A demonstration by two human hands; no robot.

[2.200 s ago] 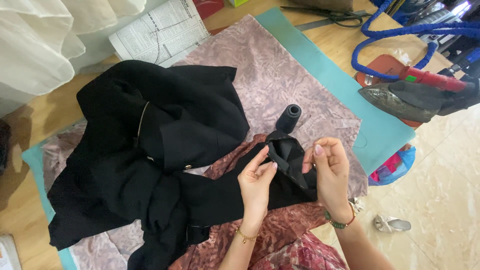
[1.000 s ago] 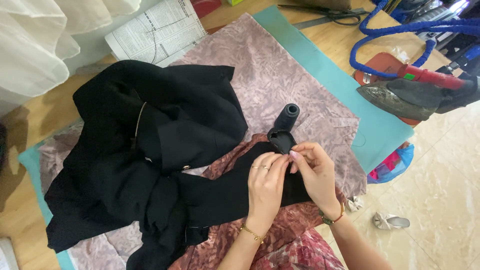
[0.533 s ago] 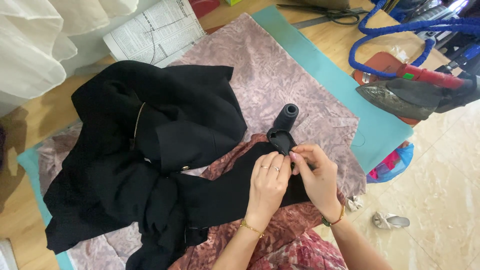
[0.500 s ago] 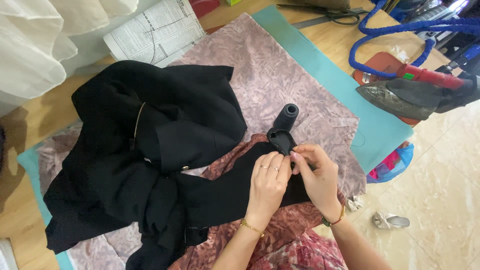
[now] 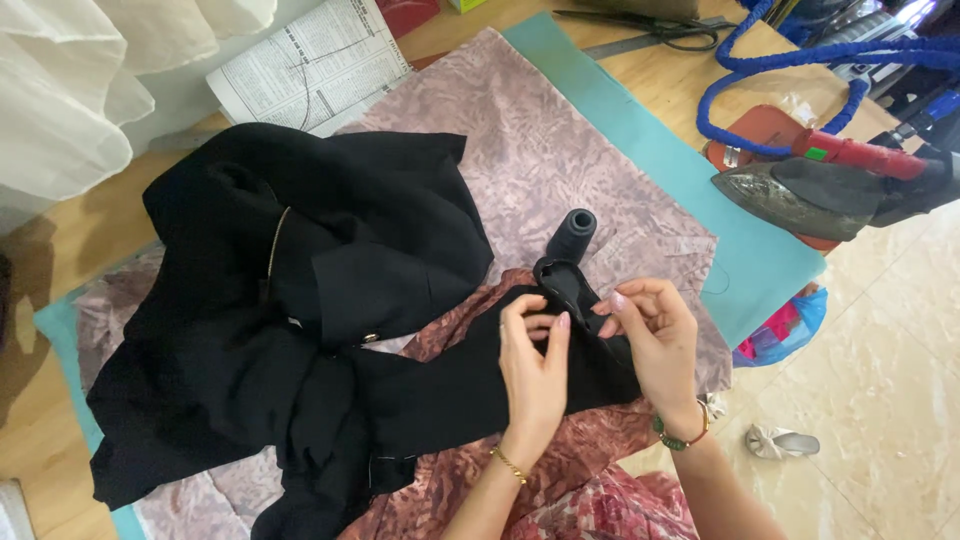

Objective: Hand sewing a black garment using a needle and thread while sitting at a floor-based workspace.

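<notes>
Hands meet at the cuff end of a black garment (image 5: 330, 330), which sprawls over a mauve patterned cloth (image 5: 560, 140) laid on a teal mat (image 5: 720, 220) atop a wooden table (image 5: 60, 240). Left hand (image 5: 535, 365) is curled, thumb and fingertips pinched on the black sleeve fabric; a gold bracelet sits at its wrist. Right hand (image 5: 650, 345) is likewise closed, fingers pressing the same sleeve end from the other side; a green bead bracelet sits at that wrist. Whether a needle is held cannot be told. The sleeve end lies near the mat's near right edge, resting partly on rust-coloured patterned fabric (image 5: 450, 490). Black thread spool (image 5: 572, 232) stands upright just beyond the sleeve end, on the mauve cloth. Printed paper sheet (image 5: 310, 70) lies at the far edge of the mauve cloth. Steam iron (image 5: 820, 190) rests at the table's right edge, beside a coiled blue hose (image 5: 800, 70). Scissors (image 5: 650, 25) lie at the far edge.
</notes>
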